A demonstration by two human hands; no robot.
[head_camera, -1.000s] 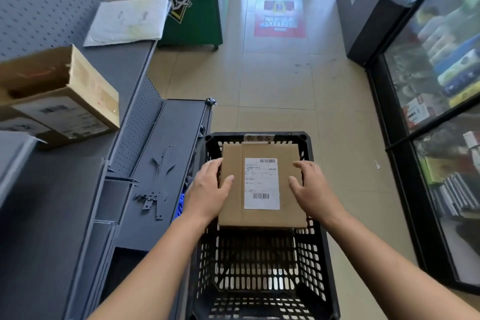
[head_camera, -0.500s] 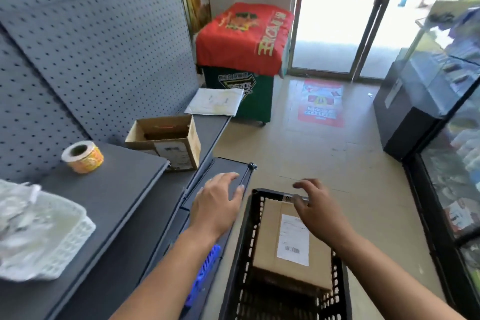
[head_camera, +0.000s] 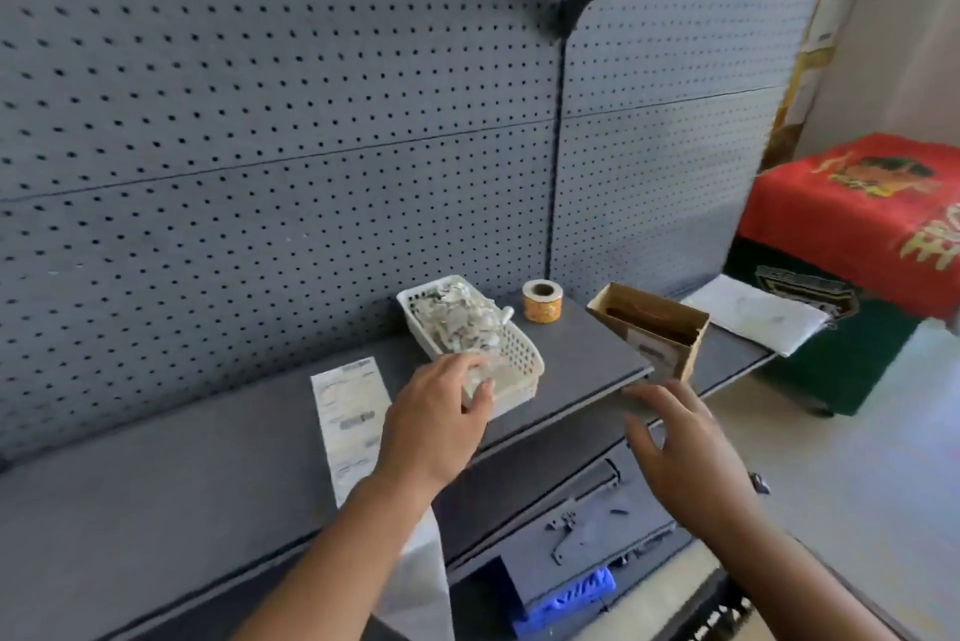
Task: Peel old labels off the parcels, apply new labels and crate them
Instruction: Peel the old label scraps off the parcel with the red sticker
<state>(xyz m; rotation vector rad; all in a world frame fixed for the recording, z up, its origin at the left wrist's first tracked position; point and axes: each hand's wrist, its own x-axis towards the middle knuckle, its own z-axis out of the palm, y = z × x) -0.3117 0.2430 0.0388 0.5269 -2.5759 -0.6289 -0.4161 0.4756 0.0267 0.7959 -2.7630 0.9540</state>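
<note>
Lying just beyond right hand (head_camera: 685, 453) — parcel (head_camera: 670, 344)

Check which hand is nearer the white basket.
Left. The left hand has its fingers at the white basket, near end; the right hand hovers apart to its right, by the shelf edge.

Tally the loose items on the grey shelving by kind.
White basket, holding scraps: 1
Orange roll: 1
Open cardboard box: 1
White mailer: 1
Label strip: 1
Total: 5
</note>
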